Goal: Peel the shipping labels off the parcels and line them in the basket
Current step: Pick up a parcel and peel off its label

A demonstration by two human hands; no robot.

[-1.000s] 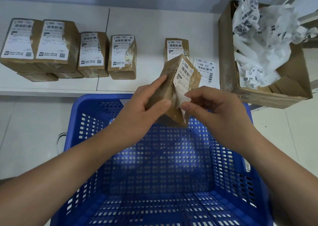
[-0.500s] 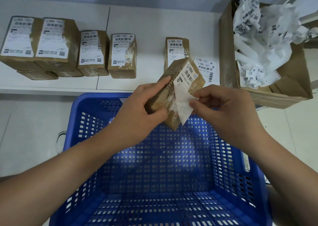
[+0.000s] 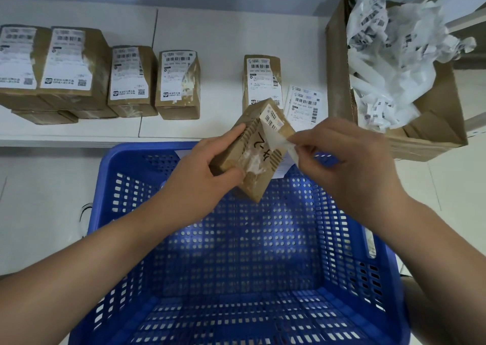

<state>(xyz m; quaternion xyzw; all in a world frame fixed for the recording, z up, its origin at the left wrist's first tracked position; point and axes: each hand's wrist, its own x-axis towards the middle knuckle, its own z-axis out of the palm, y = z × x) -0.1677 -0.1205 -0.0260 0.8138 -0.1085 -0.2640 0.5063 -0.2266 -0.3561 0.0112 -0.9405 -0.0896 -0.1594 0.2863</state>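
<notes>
Above the blue basket (image 3: pixel 110 213), the left hand (image 3: pixel 202 176) clamps its fingers around a parcel (image 3: pixel 252 158); the right hand (image 3: pixel 349 166) pinches the half-peeled label (image 3: pixel 278 134) with fingers together.

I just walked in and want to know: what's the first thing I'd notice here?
Probably the two hands in the middle: the left hand holds a brown parcel while the right hand peels its white label. Below them sits a big blue basket, and at the upper right a cardboard box overflows with crumpled labels.
</notes>
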